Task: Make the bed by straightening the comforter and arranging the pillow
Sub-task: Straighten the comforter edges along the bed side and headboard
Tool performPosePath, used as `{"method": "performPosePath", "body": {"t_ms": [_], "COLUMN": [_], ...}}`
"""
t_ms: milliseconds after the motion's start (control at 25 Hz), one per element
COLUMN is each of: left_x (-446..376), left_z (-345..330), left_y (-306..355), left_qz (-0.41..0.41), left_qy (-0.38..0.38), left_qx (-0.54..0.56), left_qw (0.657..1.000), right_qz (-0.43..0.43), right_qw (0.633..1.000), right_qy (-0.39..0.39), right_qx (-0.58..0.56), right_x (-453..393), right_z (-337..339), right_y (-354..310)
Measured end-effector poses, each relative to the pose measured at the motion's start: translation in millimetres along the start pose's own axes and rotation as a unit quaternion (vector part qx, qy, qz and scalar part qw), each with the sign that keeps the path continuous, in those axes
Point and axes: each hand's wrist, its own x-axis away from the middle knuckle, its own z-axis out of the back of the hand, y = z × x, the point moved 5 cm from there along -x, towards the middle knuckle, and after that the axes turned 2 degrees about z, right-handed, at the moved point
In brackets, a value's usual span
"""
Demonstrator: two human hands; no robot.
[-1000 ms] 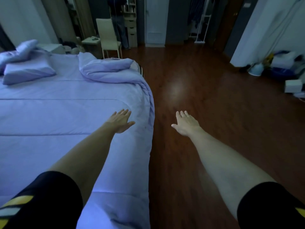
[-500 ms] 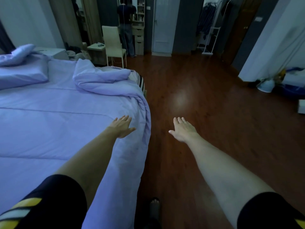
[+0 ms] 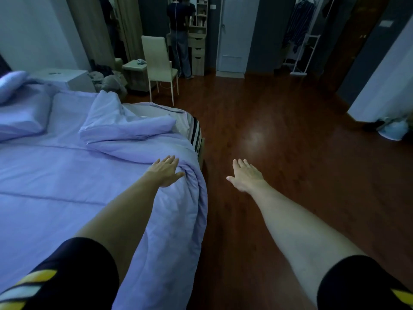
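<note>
A lilac comforter [image 3: 67, 180] covers the bed on the left and hangs over its right edge. Its far corner [image 3: 125, 133] is folded back in a bunched heap, baring a strip of mattress with a striped side [image 3: 196, 135]. Two lilac pillows [image 3: 22, 113] lie at the far left, one stacked behind the other. My left hand [image 3: 165, 171] is stretched out flat, fingers apart, over the comforter just short of the folded heap. My right hand [image 3: 244, 175] is open too, palm down, held over the floor beside the bed. Neither hand holds anything.
Dark wooden floor [image 3: 290, 153] spreads to the right of the bed. A pale chair [image 3: 158, 63] and a small side table [image 3: 135, 70] stand beyond the bed's far corner. A person [image 3: 181, 30] stands at shelves by the back wall. A clothes rack [image 3: 306, 41] is at the back right.
The view has come closer to the folded-back corner. Both outstretched hands have moved forward along the bed's edge, and my left hand is now close to the bunched fold.
</note>
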Motion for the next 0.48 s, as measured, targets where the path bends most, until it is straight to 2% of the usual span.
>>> {"method": "performPosePath", "body": {"t_ms": [280, 480], "left_x": [-146, -224], "left_z": [15, 21], "left_y": [-33, -77], "left_qz": [0.066, 0.173], "left_qy": [0.003, -0.002], "left_qx": [0.026, 0.059], "left_qw": [0.998, 0.983], "right_qz": [0.065, 0.153], "right_qw": [0.998, 0.987], "right_qy": [-0.006, -0.024], "right_qx": [0.015, 0.029], "right_x": [-185, -325], "right_z": [18, 38], "right_y": [24, 3]}}
